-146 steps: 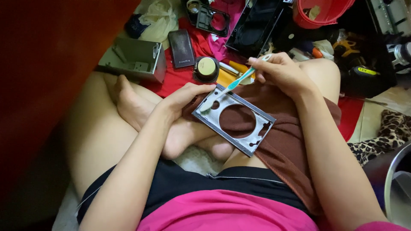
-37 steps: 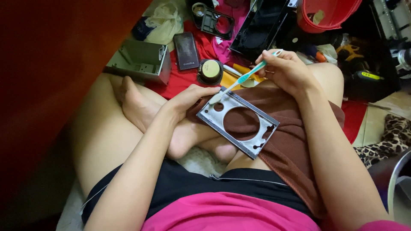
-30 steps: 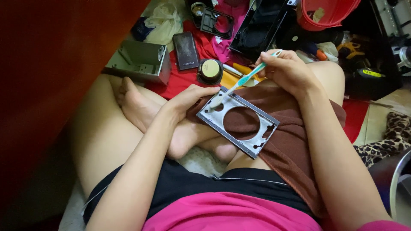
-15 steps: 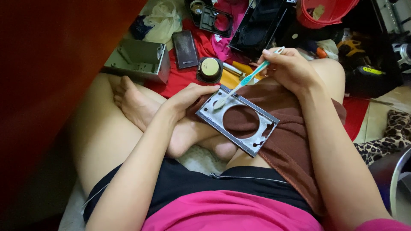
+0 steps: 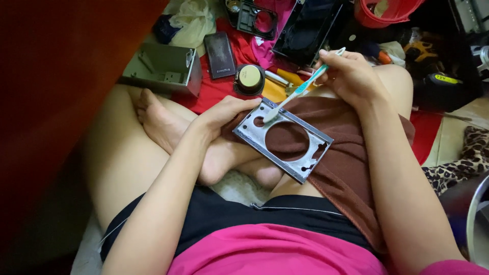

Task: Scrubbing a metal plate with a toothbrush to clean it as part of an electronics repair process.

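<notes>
The grey metal plate [image 5: 283, 139], a flat frame with one big round cut-out and a smaller hole at its upper corner, lies tilted across the person's lap on a brown cloth [image 5: 351, 153] draped over the right thigh. The left hand [image 5: 226, 109] clamps its upper-left corner, fingers curled tight over the edge. The right hand [image 5: 349, 76] is closed around the handle of a teal-and-white toothbrush [image 5: 300, 89], and here is the change: over the last few seconds the brush head has crept from the plate's far edge down onto the frame, and now the bristles sit right beside the small hole, touching the metal. The plate itself has barely shifted on the lap; the left hand keeps the same hold throughout. So the scrubbing is well under way and looks to be working around the upper corner, while the long sides and the lower corner, near the notched slots, seem yet to be reached.

Beyond the knees, the floor is a jumble on a red cloth [image 5: 214, 91]: an open grey metal box [image 5: 163, 69], a dark flat rectangular part [image 5: 220, 48], a small round speaker [image 5: 249, 79] and a black plastic frame [image 5: 253, 18]. A red bucket [image 5: 384, 12] sits at the top edge.
</notes>
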